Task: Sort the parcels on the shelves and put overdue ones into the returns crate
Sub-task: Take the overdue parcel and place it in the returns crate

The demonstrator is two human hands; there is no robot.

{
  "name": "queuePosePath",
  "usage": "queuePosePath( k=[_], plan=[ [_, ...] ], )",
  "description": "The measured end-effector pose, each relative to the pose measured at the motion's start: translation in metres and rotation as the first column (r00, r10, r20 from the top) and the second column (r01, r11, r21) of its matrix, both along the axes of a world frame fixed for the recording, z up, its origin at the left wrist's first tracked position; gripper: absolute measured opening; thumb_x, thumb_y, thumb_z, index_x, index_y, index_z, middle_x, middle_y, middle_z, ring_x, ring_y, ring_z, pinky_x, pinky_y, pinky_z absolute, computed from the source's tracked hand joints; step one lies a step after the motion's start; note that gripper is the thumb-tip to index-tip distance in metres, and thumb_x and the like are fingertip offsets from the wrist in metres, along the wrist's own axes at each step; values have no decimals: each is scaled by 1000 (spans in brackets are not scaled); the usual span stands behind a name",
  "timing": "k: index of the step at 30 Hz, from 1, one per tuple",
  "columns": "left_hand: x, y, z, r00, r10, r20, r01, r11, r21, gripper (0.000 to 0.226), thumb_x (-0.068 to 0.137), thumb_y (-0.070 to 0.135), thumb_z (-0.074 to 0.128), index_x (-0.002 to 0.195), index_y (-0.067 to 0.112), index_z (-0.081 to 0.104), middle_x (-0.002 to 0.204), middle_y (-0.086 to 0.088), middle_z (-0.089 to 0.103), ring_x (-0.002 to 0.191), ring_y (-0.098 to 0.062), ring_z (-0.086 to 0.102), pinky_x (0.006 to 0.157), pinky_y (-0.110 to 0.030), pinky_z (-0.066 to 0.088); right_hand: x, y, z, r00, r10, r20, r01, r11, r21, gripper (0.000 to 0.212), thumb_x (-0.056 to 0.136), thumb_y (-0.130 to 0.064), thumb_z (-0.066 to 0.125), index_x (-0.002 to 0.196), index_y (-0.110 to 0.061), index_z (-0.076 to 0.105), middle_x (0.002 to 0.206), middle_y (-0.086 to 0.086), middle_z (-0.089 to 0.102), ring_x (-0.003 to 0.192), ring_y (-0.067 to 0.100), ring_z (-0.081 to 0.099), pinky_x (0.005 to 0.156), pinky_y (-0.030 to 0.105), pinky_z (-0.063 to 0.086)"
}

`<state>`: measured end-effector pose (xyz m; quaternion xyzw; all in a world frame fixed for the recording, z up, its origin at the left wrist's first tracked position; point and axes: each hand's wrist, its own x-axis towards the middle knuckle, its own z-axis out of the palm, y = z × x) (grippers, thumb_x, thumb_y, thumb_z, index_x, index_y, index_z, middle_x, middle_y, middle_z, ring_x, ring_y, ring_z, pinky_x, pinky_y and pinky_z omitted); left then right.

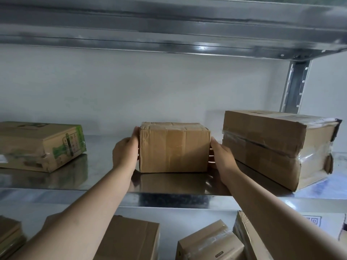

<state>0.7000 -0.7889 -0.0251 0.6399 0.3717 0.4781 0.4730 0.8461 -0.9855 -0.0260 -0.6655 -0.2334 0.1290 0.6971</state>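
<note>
A small brown box (174,148) sits in the middle of a shiny metal shelf (169,182). It sits a little back from the front edge, so a strip of bare metal shows in front of it. The left hand (126,153) lies flat on the box's left side, fingers straight and reaching up to the top corner. The right hand (222,156) lies on the right side, fingers spread out against the cardboard. Both hands press in on the box from the two sides.

There is open shelf on the left of the box, past the left hand. On the right there is much less room: the right hand fits in the narrow gap between the small box and a big box (277,147). Above the box there is lots of open air up to the next shelf (169,30).

The small box is plain cardboard with clear tape down the front. Its edges are a bit crumpled.

The big box is wrapped in shiny tape, and its right end is dented and torn. Far to the left lies a flat box with green print (41,146). A metal post (295,85) stands at the back right. On the shelf below lie more brown boxes (129,239).
</note>
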Motion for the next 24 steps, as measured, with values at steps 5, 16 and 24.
queuePosePath(
  k=[5,16,24],
  plan=[
    [-1,-1,0,989,-68,133,75,996,-49,69,74,83,32,73,23,66,89,-6,72,90,-28,67,92,-50,53,-1,-2,1,998,16,59,-18,1000,25,42,104,-45,40,94,-17,70,94,3,74,85,19,71,74,30,56],
    [-3,-12,3,941,-212,265,226,974,-24,58,98,60,30,86,14,62,93,-6,70,86,-22,68,66,-31,50,2,-5,2,996,-57,71,47,989,142,47,105,-43,41,109,-2,63,107,10,72,106,29,68,91,39,55],
    [0,-5,2,992,-53,116,68,990,-126,61,99,57,35,72,7,55,74,-4,59,67,-21,55,61,-32,39,4,-1,-6,986,-158,53,159,987,2,46,98,-52,44,95,-14,69,98,12,73,97,33,68,86,45,54]
  ],
)
